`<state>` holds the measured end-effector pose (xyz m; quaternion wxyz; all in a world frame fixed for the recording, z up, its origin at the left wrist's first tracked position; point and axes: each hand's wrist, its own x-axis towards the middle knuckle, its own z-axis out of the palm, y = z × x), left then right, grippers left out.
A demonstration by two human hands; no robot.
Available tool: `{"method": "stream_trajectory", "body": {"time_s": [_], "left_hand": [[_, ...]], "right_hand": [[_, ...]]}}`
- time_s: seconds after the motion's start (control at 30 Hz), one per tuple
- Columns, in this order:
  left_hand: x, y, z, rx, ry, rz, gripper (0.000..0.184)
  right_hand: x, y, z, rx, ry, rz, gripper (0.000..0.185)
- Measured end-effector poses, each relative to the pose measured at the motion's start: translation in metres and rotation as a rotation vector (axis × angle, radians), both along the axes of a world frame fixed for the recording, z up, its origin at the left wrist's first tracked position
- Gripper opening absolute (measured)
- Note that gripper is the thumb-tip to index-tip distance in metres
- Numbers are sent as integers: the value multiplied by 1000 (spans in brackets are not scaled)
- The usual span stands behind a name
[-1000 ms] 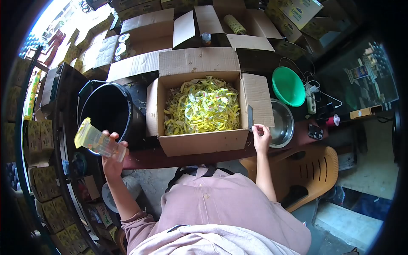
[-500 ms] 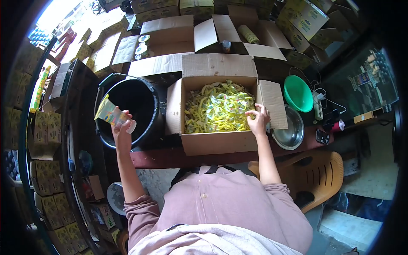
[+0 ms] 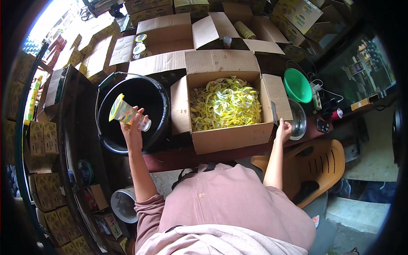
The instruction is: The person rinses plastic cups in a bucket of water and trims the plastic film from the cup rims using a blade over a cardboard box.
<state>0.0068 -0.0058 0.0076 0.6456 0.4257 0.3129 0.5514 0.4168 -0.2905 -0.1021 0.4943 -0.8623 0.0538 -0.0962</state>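
My left hand [image 3: 135, 123] is wrapped round a clear plastic cup [image 3: 126, 112] with a yellow rim, held tilted over the black bucket [image 3: 158, 91]. At the right front corner of the open cardboard box [image 3: 232, 138], my right hand [image 3: 284, 129] pinches a small dark flat blade-like piece [image 3: 274, 113] against the box's flap. Yellow and clear plastic strips [image 3: 225, 104] fill the box.
Right of the box are a metal bowl [image 3: 298, 121], a green bowl [image 3: 297, 86], a power strip [image 3: 316, 101] and a phone [image 3: 322, 125]. An orange chair [image 3: 327, 165] stands at the right. Open cartons [image 3: 165, 38] lie behind; a pale bucket [image 3: 124, 206] is below left.
My left hand has carried the cup rightward over the black bucket. My right hand went from the box corner to above the strips, then back to the corner. The camera view has shifted.
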Motion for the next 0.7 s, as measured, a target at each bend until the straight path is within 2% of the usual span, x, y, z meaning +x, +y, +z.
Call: {"method": "stream_trajectory", "body": {"time_s": [0.03,0.1,0.13,0.2,0.27,0.33,0.37,0.43,0.53,0.57,0.6,0.63,0.67,0.7], "left_hand": [[0,0,0,12,4,17,39],[-1,-1,0,23,39,31,41],[-2,0,-3,34,68,24,40],[-3,0,-4,33,107,31,39],[-3,0,-9,49,172,48,41],[-4,3,-14,56,192,65,43],[-2,3,-14,45,184,73,43],[1,2,-10,61,174,94,48],[0,1,-9,126,221,64,40],[-2,1,-12,172,257,34,36],[-3,1,-10,176,264,18,34],[-3,-1,-9,176,271,-1,32],[-3,-2,-9,173,271,14,29],[-4,-3,-11,184,286,24,30]], "right_hand": [[2,-3,-5,50,166,-19,50],[5,-4,-17,201,198,73,63],[30,-16,-47,125,279,151,72],[29,-14,-40,343,294,201,73],[26,-13,-35,339,211,95,65],[32,-16,-35,535,158,74,51],[24,-14,-14,543,221,77,47],[7,10,23,852,342,168,39],[-13,67,51,1085,477,458,30],[-30,92,61,1125,516,538,30],[-31,113,50,1156,581,706,36],[-68,139,81,1205,680,891,40],[-78,159,77,1168,789,983,41],[-109,180,97,1089,843,1075,36]]}}
